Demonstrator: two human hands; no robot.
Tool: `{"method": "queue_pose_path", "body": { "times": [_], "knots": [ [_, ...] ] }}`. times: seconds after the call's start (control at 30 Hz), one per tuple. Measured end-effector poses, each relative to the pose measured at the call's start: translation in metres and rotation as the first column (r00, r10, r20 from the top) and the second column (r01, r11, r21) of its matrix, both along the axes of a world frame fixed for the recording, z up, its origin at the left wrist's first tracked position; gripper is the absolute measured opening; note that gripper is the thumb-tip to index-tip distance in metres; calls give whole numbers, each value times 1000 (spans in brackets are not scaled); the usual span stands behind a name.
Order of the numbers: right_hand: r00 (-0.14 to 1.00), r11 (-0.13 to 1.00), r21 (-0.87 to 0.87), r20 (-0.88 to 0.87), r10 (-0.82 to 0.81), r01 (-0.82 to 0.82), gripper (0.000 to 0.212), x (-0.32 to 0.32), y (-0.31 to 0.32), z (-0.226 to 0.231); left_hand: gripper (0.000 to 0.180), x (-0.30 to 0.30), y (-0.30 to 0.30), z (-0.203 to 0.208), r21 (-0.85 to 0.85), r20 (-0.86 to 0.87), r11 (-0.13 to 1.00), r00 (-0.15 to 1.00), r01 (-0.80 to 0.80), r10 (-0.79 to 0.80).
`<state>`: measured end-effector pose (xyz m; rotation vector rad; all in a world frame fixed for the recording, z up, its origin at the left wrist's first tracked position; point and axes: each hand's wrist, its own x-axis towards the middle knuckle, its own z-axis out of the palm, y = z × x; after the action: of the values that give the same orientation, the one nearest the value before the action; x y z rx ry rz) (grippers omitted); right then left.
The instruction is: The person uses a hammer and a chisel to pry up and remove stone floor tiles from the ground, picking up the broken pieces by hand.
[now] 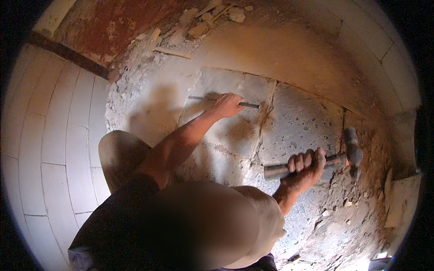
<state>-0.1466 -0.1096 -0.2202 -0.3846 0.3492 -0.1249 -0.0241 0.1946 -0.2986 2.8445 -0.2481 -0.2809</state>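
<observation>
Two hands: left [227, 105] on chisel [224, 102], right [306, 167] around hammer [316, 161].

Warm, dim light, brightest at about 9 o'clock on the white tiles [54, 135] and again near 5 o'clock by the rim. The left arm's shadow [153, 113] falls toward 10 o'clock on the slab [294, 122]. Fisheye bending curves the tile joints, and black corners ring the frame. A smooth blurred oval [199, 223] sits at 6 o'clock. Detail softens toward the rim.
</observation>
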Motion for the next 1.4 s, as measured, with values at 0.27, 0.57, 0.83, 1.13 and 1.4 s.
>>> {"method": "queue_pose_path", "body": {
  "times": [0.27, 0.57, 0.83, 1.13, 1.4],
  "knots": [
    [754, 779, -4, -253, 606, -627, 8, -4, 74, -28, 28, 2, 11, -2, -2, 90, 999, 995, 50, -50],
    [932, 927, -251, -303, 199, -279, 14, 1, 32, -36, 29, -3, 34, -19, -20, 71, 1000, 997, 21, -19],
    [721, 764, 132, -262, 641, -632, 18, -4, 43, -29, 31, 17, 11, -37, 99, 189, 995, 981, 14, -32],
    [972, 999, -37, -234, 27, -37, 13, 29, 33, -20, 28, 28, 7, -32, -147, 169, 989, 985, 10, 15],
    [775, 817, 189, -258, 577, -545, 7, 6, 65, -57, 32, 20, -9, -31, 8, 0, 1000, 1000, -12, 12]
  ]
}}
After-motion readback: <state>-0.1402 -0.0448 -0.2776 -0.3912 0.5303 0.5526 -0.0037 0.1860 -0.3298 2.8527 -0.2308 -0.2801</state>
